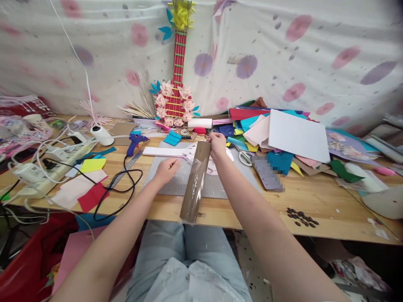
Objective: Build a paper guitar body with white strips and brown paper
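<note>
A long brown cardboard strip wrapped in clear film [195,182] lies lengthwise over a grey cutting mat [176,184], its near end past the table's front edge. My right hand [217,144] pinches the strip's far end, fingers closed on it. My left hand [166,169] rests on the mat just left of the strip with its fingers curled; nothing shows in it. White paper cut-outs [166,152] lie on the mat beyond both hands.
A paper guitar with pink flowers [175,98] leans on the cloth backdrop. A blue glue gun [134,141], ruler, black cable and power strip [63,153] are at left. Coloured paper sheets [283,134] and scissors [244,158] are piled at right. Dark seeds [300,217] lie near the front edge.
</note>
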Demonstrator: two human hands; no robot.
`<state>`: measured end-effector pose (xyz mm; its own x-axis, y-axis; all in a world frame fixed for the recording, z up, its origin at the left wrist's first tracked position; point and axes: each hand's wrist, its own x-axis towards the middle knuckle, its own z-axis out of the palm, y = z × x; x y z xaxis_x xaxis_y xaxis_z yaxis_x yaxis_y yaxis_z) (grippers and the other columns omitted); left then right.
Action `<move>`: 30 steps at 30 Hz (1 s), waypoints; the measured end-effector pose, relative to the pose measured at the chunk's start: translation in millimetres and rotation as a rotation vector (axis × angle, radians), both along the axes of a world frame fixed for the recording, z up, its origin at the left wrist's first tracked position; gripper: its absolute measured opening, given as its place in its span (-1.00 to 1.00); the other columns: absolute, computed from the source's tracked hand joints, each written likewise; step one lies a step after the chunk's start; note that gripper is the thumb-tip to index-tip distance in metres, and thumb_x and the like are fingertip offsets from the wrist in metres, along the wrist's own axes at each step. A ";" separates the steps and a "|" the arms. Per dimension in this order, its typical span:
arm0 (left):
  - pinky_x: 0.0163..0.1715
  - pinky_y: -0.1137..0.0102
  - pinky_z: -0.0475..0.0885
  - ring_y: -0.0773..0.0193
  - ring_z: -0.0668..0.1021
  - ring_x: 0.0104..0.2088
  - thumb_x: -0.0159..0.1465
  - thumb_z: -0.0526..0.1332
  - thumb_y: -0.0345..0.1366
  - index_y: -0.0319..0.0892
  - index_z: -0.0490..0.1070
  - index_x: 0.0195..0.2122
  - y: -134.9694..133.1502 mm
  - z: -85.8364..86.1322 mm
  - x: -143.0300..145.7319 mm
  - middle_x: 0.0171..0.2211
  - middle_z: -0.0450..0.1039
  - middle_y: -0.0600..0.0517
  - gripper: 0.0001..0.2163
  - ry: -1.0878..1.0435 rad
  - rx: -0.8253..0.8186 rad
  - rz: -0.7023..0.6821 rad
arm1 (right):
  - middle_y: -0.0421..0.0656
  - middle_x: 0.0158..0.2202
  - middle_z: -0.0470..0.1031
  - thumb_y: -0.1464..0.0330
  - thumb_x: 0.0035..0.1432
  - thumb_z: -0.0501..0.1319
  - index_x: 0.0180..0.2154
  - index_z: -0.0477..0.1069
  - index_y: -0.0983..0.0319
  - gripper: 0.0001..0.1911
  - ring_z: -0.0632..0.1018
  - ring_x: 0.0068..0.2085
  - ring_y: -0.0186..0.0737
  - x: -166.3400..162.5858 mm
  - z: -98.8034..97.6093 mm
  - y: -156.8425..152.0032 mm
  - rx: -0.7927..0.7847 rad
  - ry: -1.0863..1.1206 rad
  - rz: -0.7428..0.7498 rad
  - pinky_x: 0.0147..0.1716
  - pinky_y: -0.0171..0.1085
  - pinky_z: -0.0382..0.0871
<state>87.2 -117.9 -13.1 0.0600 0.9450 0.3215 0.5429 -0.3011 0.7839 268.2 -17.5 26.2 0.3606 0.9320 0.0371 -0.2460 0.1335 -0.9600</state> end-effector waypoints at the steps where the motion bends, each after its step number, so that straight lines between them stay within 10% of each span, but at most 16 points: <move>1: -0.55 0.45 0.11 0.37 0.23 -0.61 0.12 0.14 -0.11 -0.14 0.11 -0.73 -2.6 -1.2 -9.5 -0.72 0.13 0.13 -0.63 0.076 -0.077 -0.092 | -0.36 -0.65 0.25 0.42 -0.01 0.17 -0.51 0.14 0.18 -0.82 0.34 -0.59 -0.42 7.1 2.7 3.2 -0.004 0.024 -0.019 -0.51 -0.39 0.29; 6: -0.66 0.47 0.11 0.37 0.27 -0.71 -0.26 0.39 -0.23 -0.13 0.29 -0.77 3.4 10.7 -45.4 -0.79 0.24 0.16 -0.75 0.258 -0.615 -0.318 | -0.34 -0.65 0.26 0.43 -0.03 0.18 -0.53 0.16 0.20 -0.83 0.32 -0.59 -0.43 13.3 8.8 4.4 -0.056 0.098 -0.004 -0.53 -0.40 0.26; 11: -0.39 0.45 0.34 0.27 0.49 -0.39 -0.14 0.38 -0.23 -0.13 0.47 -0.42 24.3 41.0 -18.6 -0.39 0.50 0.03 -0.76 -0.115 -0.193 0.008 | -0.35 -0.66 0.26 0.46 0.02 0.13 -0.51 0.18 0.22 -0.87 0.31 -0.61 -0.45 -23.1 12.6 -13.0 -0.080 0.154 0.110 -0.52 -0.41 0.26; 16: -0.31 0.37 0.40 0.20 0.53 -0.31 0.06 0.30 -0.10 -0.19 0.45 -0.27 25.8 47.8 36.3 -0.34 0.52 -0.03 -0.70 -0.491 -0.430 -0.081 | -0.36 -0.61 0.24 0.45 0.10 0.06 -0.46 0.14 0.20 -0.88 0.30 -0.61 -0.46 -47.6 15.8 -26.1 -0.030 0.168 0.140 -0.54 -0.41 0.26; 22: -0.43 0.35 0.45 0.25 0.54 -0.46 0.14 0.24 -0.08 -0.19 0.40 -0.23 24.5 55.2 25.0 -0.45 0.51 0.00 -0.70 -0.907 -0.583 -0.046 | -0.36 -0.59 0.20 0.44 0.11 0.04 -0.45 0.13 0.18 -0.89 0.28 -0.59 -0.46 -30.3 5.2 -30.6 -0.010 0.008 0.099 -0.56 -0.43 0.22; 30: -0.41 0.43 0.44 0.29 0.55 -0.42 0.17 0.22 -0.09 -0.18 0.39 -0.15 26.4 61.9 30.5 -0.40 0.52 0.02 -0.69 -0.976 -0.562 -0.132 | -0.22 -0.44 0.44 0.02 -0.05 0.20 -0.48 0.41 0.24 -0.61 0.45 -0.30 -0.26 -22.2 4.4 -44.7 0.126 -0.430 0.677 -0.30 -0.31 0.29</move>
<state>117.7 -91.6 48.8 0.1257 0.9751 -0.1828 -0.3849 0.2177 0.8969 246.0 -62.2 30.6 -0.3499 0.9225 0.1632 0.0747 0.2011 -0.9767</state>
